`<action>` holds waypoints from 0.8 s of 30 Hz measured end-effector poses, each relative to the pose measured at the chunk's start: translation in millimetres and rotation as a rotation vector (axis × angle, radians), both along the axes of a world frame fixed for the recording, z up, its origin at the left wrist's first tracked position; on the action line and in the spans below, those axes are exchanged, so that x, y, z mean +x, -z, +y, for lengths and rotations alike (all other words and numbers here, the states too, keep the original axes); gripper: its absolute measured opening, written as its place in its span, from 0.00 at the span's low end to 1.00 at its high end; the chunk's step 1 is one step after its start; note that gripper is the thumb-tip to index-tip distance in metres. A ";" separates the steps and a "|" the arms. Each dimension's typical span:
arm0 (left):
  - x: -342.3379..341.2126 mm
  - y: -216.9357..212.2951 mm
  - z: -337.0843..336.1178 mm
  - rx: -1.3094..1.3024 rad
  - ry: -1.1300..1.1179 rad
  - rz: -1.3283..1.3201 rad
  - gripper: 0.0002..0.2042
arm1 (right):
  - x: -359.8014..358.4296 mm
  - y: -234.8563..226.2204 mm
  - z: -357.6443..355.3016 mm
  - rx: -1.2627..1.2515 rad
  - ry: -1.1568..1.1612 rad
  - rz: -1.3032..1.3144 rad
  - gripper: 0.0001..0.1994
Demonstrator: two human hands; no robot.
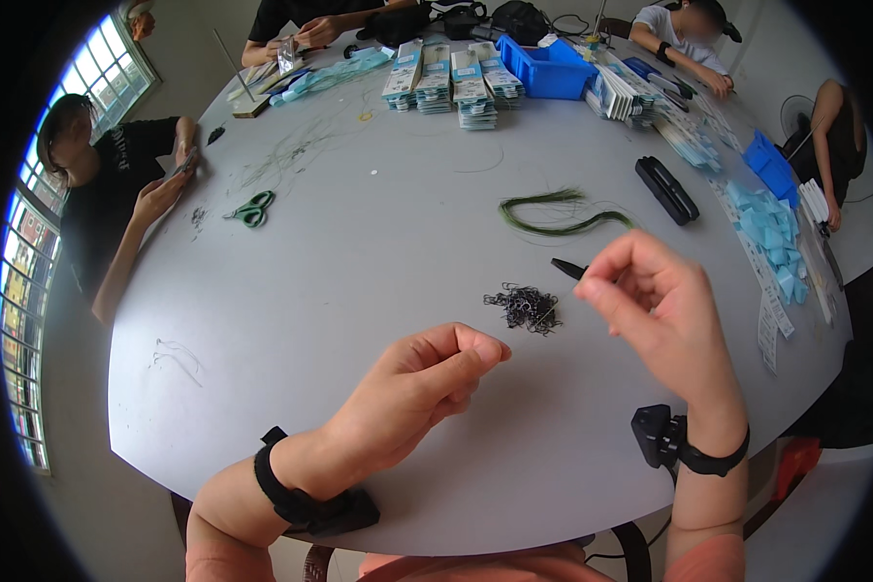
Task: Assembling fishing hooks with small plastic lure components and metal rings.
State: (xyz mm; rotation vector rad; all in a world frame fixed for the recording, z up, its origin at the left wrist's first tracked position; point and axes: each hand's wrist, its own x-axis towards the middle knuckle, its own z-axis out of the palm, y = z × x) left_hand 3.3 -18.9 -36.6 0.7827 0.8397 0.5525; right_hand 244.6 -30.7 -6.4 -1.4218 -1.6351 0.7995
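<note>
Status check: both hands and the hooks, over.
Left hand pinched shut, contents unseen. Right hand holds black tool. Hook pile between them, untouched.

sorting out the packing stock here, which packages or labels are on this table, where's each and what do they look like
Stacks of flat white and light blue packets: far middle of the grey round table, four neat piles.
Blue plastic bin: right of those stacks, rectangular, open-topped.
Fanned white card packets: beside the bin, leaning in a row.
Loose light blue small packets: right edge, scattered heap.
White label strips: right rim, long and narrow.
No screens visible.
</note>
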 end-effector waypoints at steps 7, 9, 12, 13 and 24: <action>-11.0 -13.6 9.9 0.229 -0.096 0.016 0.08 | 28.3 5.4 15.7 0.206 0.234 -0.134 0.04; -15.3 -17.7 13.0 0.321 -0.139 0.025 0.08 | 32.5 7.8 20.0 0.252 0.284 -0.129 0.04; -26.9 -25.2 20.6 0.423 -0.145 -0.049 0.08 | 40.8 10.6 21.3 0.235 0.353 -0.237 0.04; -30.2 -26.7 22.3 0.451 -0.160 -0.068 0.08 | 44.3 11.7 21.5 0.236 0.354 -0.281 0.04; -56.4 -44.0 46.2 1.058 -0.365 0.409 0.14 | 73.9 29.8 30.6 0.098 0.391 -0.495 0.05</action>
